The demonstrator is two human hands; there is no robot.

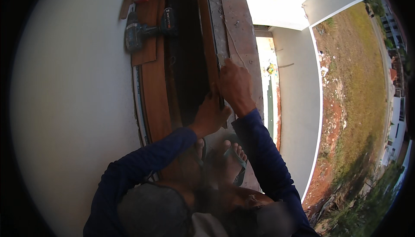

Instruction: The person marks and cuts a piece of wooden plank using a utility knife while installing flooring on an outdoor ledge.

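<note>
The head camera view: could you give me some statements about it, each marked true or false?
1. Both hands are close to the long brown strip. True.
2. The right hand reaches farther forward than the left hand. True.
3. The power drill is in the left hand. False: it lies at upper left, apart from both hands.
4. The sleeves are dark blue. True.
5. The feet are in closed boots. False: they are in open sandals, toes showing.
6. Grass shows on the left. False: it is on the right.

Drill (133, 37) L, grass lot (356, 85) far R
</note>
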